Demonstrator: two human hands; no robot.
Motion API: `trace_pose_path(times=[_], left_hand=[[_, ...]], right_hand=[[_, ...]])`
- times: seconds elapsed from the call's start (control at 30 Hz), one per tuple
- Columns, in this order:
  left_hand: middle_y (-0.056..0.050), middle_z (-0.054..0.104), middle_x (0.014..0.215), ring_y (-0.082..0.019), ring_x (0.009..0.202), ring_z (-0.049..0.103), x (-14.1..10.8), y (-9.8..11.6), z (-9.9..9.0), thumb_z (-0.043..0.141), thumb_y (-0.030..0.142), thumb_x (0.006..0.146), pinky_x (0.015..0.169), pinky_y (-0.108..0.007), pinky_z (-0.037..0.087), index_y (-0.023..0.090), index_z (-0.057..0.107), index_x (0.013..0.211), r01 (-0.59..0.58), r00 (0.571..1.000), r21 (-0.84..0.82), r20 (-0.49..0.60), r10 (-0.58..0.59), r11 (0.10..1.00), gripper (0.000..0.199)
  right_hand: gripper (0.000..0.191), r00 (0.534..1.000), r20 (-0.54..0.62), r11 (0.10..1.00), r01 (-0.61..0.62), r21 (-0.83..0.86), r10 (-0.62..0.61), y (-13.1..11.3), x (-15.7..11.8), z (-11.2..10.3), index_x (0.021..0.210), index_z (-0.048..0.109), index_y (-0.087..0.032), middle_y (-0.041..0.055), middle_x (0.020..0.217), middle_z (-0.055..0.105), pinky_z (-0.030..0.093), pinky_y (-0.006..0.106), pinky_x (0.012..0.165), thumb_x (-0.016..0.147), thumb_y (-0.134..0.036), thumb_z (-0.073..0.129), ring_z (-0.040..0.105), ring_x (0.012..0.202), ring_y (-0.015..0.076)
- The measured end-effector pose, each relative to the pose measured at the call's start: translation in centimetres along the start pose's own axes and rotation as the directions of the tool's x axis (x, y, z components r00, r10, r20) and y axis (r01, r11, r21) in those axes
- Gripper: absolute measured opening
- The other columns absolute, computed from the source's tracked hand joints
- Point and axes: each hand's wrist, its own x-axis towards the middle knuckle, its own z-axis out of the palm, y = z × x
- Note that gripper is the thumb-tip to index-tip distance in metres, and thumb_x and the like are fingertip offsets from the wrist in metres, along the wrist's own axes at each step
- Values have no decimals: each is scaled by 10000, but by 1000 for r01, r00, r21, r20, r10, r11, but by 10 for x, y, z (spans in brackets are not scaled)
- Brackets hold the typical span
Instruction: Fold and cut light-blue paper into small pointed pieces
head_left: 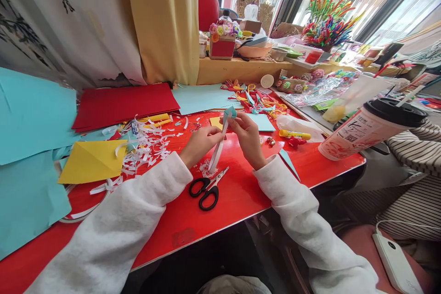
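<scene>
Above the red table, my right hand (248, 138) pinches a small folded piece of light blue paper (230, 112). A narrow white paper strip (215, 157) runs down from the blue piece toward the tabletop. My left hand (202, 144) is closed, its fingertips on the strip just below the blue paper; the exact grip is partly hidden. Scissors (208, 189) with black handles lie below my hands, their blades slightly apart. Beside my right hand are a yellow glue stick (294, 134) and a light blue square of paper (262, 122).
White paper scraps (148, 147) and a yellow sheet (93, 161) lie left. Red sheets (124, 106) are stacked behind. A large lidded cup (361, 131) stands at the right edge, near a person in a striped sleeve (415, 149). A power bank (396, 257) rests lower right.
</scene>
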Motion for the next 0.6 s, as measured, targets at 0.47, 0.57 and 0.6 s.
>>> trace_pose_path(times=[0.47, 0.57, 0.6], left_hand=[[-47, 668, 666, -171, 697, 593, 3, -9, -3, 549, 526, 675, 715, -274, 425, 159, 685, 642, 106, 994, -59, 37, -104, 993, 393], [-56, 667, 646, -171, 673, 597, 3, -9, -2, 554, 547, 662, 710, -280, 435, 156, 677, 601, 111, 993, -44, 35, -110, 993, 414], [-60, 668, 643, -171, 663, 597, 3, -9, -2, 557, 550, 658, 697, -281, 439, 156, 677, 600, 119, 992, -43, 35, -118, 992, 417]], right_hand=[[243, 999, -1, 997, -36, 73, 36, -8, -3, 1, 915, 541, -186, 60, 904, 640, 524, 303, 690, 808, -395, 478, 621, 855, 170], [253, 999, 7, 997, -40, 59, 40, -9, -4, 1, 917, 545, -185, 63, 914, 638, 524, 298, 669, 811, -400, 467, 621, 853, 169], [255, 999, 7, 998, -43, 56, 42, -9, -4, 1, 917, 546, -185, 63, 916, 638, 524, 296, 662, 811, -402, 465, 621, 851, 169]])
